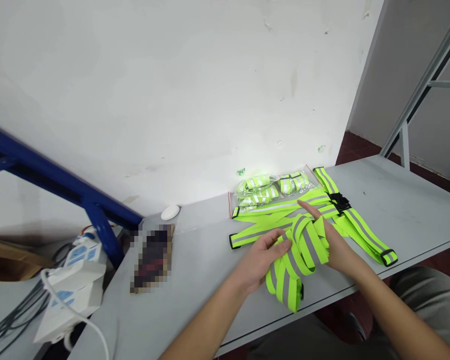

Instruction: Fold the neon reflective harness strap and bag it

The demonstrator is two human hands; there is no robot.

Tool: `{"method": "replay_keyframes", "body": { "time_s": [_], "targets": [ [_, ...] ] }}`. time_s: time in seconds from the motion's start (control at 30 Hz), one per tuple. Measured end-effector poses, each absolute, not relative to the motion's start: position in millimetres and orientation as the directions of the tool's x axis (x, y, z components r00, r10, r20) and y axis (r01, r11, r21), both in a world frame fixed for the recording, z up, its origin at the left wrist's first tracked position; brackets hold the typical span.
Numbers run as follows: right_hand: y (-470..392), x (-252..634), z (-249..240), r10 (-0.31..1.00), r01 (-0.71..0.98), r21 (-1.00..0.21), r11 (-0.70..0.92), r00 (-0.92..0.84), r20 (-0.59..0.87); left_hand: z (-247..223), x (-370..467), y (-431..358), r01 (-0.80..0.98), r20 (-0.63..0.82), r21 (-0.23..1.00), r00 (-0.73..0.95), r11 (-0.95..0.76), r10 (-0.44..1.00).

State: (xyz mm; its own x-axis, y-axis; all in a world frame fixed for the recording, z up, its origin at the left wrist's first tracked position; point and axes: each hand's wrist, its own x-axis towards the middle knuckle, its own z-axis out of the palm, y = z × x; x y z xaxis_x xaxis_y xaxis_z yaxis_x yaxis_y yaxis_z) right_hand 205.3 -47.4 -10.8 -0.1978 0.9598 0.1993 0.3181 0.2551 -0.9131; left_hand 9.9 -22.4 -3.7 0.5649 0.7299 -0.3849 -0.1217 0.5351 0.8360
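A bundle of neon-yellow reflective strap (310,244) with a grey stripe is held in loose loops above the table's front part. My left hand (260,257) pinches it from the left, thumb on top. My right hand (335,247) holds its right side, with one finger stretched out past the top and the others hidden behind the loops. Below the bundle's end a bit of black plastic shows. Beyond my hands, a second reflective strap harness (363,230) lies spread flat, with a black buckle (339,202) and black sliders at its ends.
Behind the harness, a clear zip bag (273,192) holds several rolled reflective straps against the white wall. On the grey table (202,250) lie a white oval object (170,212) and a blurred-out dark item (152,260). White power strips (75,285) with cables and a blue metal frame (101,227) stand left.
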Motion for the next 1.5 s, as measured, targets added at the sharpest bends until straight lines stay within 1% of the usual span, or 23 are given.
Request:
{"method": "replay_keyframes", "body": {
  "time_s": [0.13,0.27,0.37,0.43,0.47,0.53,0.6,0.63,0.7,0.73,0.8,0.87,0.93,1.0,1.07,1.13,1.2,1.23,1.3,1.37,1.43,1.47,1.5],
  "targets": [
    [-36,213,-2,0.929,0.444,-0.821,0.360,-0.246,0.275,-3,5,-21,-0.029,-0.343,0.897,0.582,0.441,0.738],
    [-28,209,3,0.884,0.531,-0.711,0.461,-0.202,0.422,-2,0,-20,0.015,-0.304,0.931,0.589,0.366,0.749],
    [-28,202,10,0.894,0.663,-0.636,0.396,-0.121,0.431,-2,0,-21,-0.019,-0.232,0.954,0.589,0.301,0.774],
    [-30,199,16,0.919,0.714,-0.624,0.317,-0.071,0.387,-4,0,-20,-0.040,-0.197,0.964,0.551,0.261,0.811],
    [-32,199,20,0.934,0.715,-0.633,0.297,-0.080,0.348,-5,0,-20,-0.041,-0.187,0.969,0.528,0.245,0.828],
    [-35,204,26,0.954,0.643,-0.706,0.298,-0.175,0.243,-9,-1,-18,-0.028,-0.166,0.978,0.494,0.207,0.853],
    [-38,213,30,0.946,0.485,-0.827,0.284,-0.285,0.158,-12,-2,-17,0.008,-0.131,0.990,0.457,0.144,0.880],
    [-41,217,30,0.941,0.384,-0.889,0.251,-0.311,0.131,-13,-3,-16,0.035,-0.111,0.994,0.430,0.106,0.896],
    [-47,222,28,0.950,0.199,-0.968,0.152,-0.298,0.087,-14,-2,-16,0.101,-0.075,0.994,0.378,0.040,0.923],
    [-50,221,26,0.960,0.143,-0.984,0.107,-0.271,0.065,-13,-1,-17,0.132,-0.059,0.991,0.357,0.012,0.932],
    [-56,213,22,0.987,0.139,-0.989,0.053,-0.157,0.030,-10,4,-21,0.164,-0.012,0.985,0.346,-0.048,0.938],
    [-58,200,19,1.000,0.240,-0.970,0.024,0.003,0.026,-6,9,-24,0.165,0.054,0.978,0.375,-0.124,0.926],
    [-56,189,18,0.995,0.288,-0.958,0.010,0.092,0.038,-1,12,-27,0.169,0.119,0.963,0.427,-0.209,0.896],
    [-49,184,17,0.995,0.289,-0.957,0.039,0.075,0.063,4,11,-29,0.203,0.173,0.931,0.487,-0.303,0.856],
    [-42,186,16,0.996,0.277,-0.957,0.084,-0.015,0.083,6,7,-29,0.238,0.232,0.882,0.533,-0.407,0.814],
    [-38,191,15,0.990,0.247,-0.964,0.099,-0.119,0.071,5,4,-29,0.246,0.290,0.834,0.566,-0.494,0.772],
    [-38,194,11,0.987,0.206,-0.975,0.085,-0.151,0.054,1,4,-28,0.244,0.342,0.802,0.560,-0.545,0.754],
    [-39,195,8,0.990,0.190,-0.978,0.080,-0.127,0.057,-2,5,-28,0.242,0.367,0.798,0.531,-0.552,0.764],
    [-41,194,2,0.995,0.182,-0.978,0.100,-0.020,0.097,-9,9,-26,0.222,0.423,0.812,0.413,-0.539,0.807],
    [-43,191,-5,0.980,0.213,-0.966,0.144,0.105,0.169,-15,11,-24,0.189,0.492,0.823,0.234,-0.536,0.839],
    [-44,189,-10,0.943,0.274,-0.943,0.189,0.219,0.252,-16,11,-22,0.174,0.542,0.825,0.023,-0.537,0.840],
    [-44,189,-12,0.914,0.311,-0.926,0.213,0.272,0.302,-15,9,-21,0.165,0.534,0.839,-0.061,-0.519,0.844],
    [-44,190,-12,0.877,0.351,-0.904,0.244,0.319,0.360,-14,7,-20,0.149,0.491,0.868,-0.106,-0.474,0.865]
  ]
}}
